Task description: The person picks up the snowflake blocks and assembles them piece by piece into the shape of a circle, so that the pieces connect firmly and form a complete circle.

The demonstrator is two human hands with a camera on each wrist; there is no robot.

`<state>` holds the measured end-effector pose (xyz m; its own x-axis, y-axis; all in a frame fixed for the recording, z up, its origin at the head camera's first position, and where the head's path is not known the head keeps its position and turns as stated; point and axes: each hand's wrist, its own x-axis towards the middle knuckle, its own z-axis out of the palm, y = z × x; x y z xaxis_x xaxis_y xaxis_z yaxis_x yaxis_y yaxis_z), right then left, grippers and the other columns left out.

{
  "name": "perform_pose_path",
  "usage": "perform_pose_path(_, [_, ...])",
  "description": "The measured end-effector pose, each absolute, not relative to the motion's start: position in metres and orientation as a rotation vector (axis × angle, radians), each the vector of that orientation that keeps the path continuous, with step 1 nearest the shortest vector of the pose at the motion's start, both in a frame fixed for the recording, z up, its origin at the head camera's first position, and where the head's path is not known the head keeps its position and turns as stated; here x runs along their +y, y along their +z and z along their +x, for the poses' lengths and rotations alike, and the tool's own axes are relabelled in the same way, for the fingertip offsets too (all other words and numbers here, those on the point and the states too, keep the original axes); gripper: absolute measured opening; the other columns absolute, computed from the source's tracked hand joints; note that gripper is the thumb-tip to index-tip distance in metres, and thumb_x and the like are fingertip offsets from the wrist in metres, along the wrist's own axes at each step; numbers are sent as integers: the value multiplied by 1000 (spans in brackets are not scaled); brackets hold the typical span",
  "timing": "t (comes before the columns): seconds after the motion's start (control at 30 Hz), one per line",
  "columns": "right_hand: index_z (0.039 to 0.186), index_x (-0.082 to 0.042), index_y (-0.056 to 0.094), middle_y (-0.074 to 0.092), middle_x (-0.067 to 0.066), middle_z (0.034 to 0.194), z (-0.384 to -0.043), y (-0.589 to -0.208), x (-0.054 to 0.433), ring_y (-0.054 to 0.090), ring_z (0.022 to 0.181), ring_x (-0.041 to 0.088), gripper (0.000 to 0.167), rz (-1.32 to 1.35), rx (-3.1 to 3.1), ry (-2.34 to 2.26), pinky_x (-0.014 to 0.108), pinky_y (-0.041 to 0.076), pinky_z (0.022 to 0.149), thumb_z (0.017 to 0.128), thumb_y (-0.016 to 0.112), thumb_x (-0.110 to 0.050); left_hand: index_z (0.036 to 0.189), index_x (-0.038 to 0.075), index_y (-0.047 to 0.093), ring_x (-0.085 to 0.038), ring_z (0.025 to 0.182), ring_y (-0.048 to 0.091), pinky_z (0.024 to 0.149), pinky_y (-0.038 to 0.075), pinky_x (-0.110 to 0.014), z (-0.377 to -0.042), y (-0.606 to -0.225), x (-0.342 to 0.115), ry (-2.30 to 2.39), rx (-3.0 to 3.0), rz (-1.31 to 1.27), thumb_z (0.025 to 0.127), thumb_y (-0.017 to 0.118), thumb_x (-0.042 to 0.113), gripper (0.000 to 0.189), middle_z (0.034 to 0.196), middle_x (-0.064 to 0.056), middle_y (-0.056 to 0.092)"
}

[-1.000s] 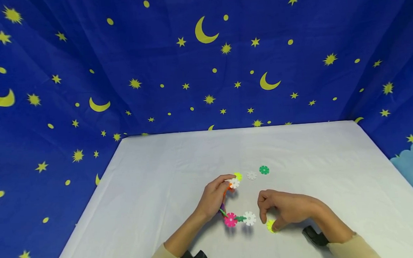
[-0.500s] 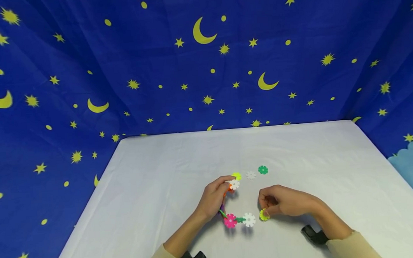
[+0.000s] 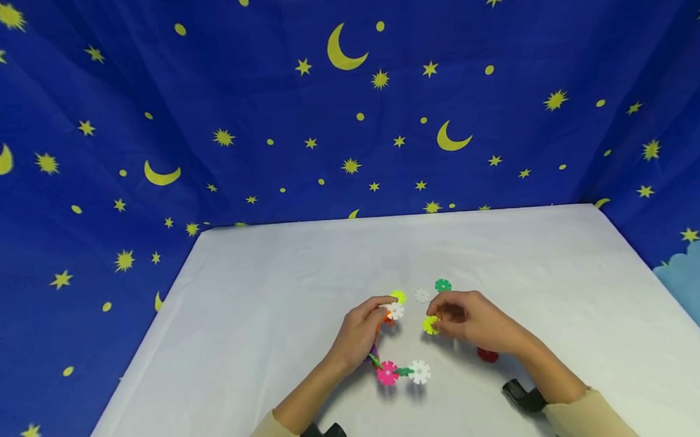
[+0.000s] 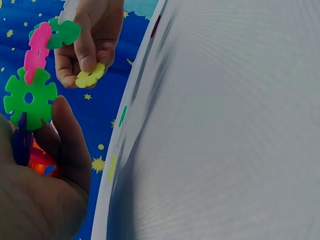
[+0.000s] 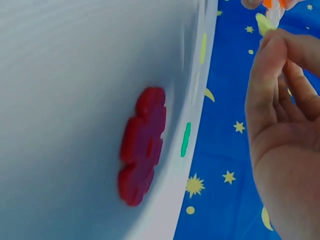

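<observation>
My left hand [image 3: 358, 334] grips a curved chain of interlocked plastic snowflake discs. A white disc [image 3: 395, 310] sits at the chain's upper end, near the fingertips. At the lower end a pink disc [image 3: 387, 373], a small green one [image 3: 403, 372] and another white disc [image 3: 419, 372] stick out to the right. The left wrist view shows a bright green disc [image 4: 31, 98] and a purple disc [image 4: 21, 142] by the thumb. My right hand [image 3: 480, 320] pinches a yellow snowflake disc [image 3: 430, 325] between thumb and fingers, held up right of the chain's upper white disc.
On the white table [image 3: 305, 267] lie a yellow disc [image 3: 398, 297], a white disc [image 3: 422, 296] and a green disc [image 3: 443, 285] beyond the hands. A red disc [image 3: 488, 354] lies under the right wrist. Blue star-patterned cloth [image 3: 261, 104] stands behind the table.
My right hand has picked the yellow disc off the table and carried it up and left toward the chain's upper end. The red disc has come into view. My left hand stays nearly still.
</observation>
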<state>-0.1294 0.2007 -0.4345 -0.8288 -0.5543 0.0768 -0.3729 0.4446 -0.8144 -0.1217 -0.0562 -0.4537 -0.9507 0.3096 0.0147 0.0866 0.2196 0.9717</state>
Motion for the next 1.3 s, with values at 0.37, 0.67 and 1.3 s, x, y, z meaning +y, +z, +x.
perform_pose_path(0.37, [99,-20,67,63,-5,87,-135,-427,183,60,73,14,13,-762,2550,-1390,28,52,62,88,72,-14,124,13,65,-11,40,36,39,36,-27,-121,-451,-56,1802,2312,382,101,45,22,31,70,-16,57])
perform_pose_path(0.67, [96,-23,69,64,-11,90,-134,-427,170,60,77,11,16,-818,2613,-1384,28,52,65,86,71,-10,123,16,65,-10,37,35,38,34,-25,-122,-453,-54,1785,2326,357,101,46,24,30,70,-22,55])
perform_pose_path(1.3, [90,-22,70,61,-15,84,-128,-431,159,56,71,7,14,-902,2769,-1386,24,49,60,84,76,-11,123,17,65,-7,40,36,40,32,-24,-115,-441,-48,1754,2331,314,103,43,23,30,81,-22,61])
